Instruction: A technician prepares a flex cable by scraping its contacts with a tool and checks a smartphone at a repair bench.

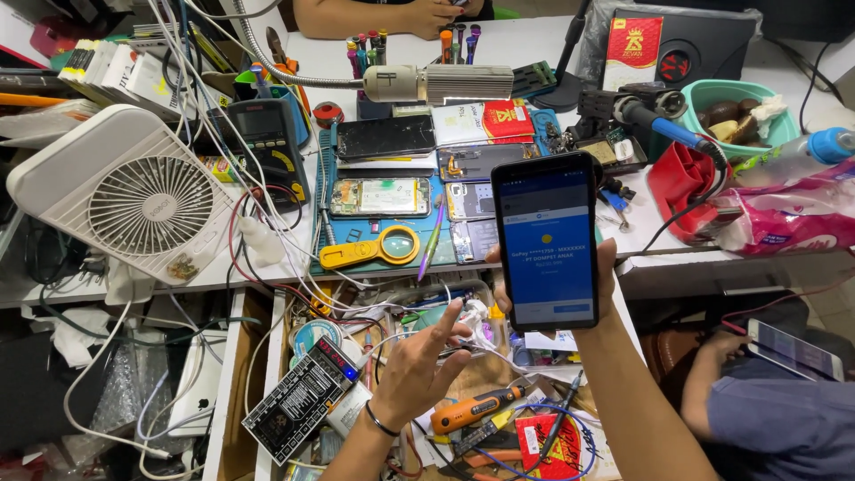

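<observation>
Glossy black slab phone, blue screen lit, sits upright clamped in the right hand over the table edge. Left hand hovers empty, fingers spread, above a drawer crammed with wires, barely any free room.

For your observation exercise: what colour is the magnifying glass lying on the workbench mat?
Yellow. The magnifying glass shows best in the head view, on the blue mat.

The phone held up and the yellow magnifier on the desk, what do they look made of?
The phone in the right hand shows a glossy, glass-like lit front in a black frame, probably plastic or metal. The magnifier looks like smooth yellow plastic around a clear lens.
</observation>
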